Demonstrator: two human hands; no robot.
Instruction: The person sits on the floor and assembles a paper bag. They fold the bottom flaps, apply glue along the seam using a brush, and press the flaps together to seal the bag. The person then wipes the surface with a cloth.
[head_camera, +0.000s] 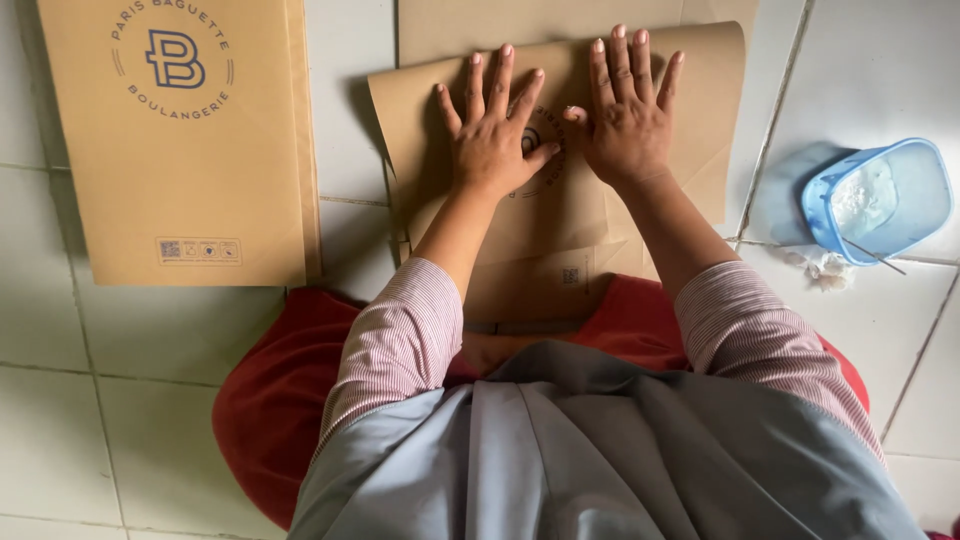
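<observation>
Brown kraft paper bag (560, 215), flat under splayed left hand (492, 140) and right hand (625, 125), nothing gripped

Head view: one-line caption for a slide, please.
Both hands, left and right, press flat on a folded brown paper sheet on white floor tiles.

Soft, even daylight, faint shadows left of the paper sheets, sharp focus, mild edge distortion.

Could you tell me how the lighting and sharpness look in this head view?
Head view: soft, even daylight; faint shadows left of the left hand and the blue tub; no glare on the brown paper sheet; both hands, right hand included, look sharp; tile lines bow slightly near the edges.
</observation>
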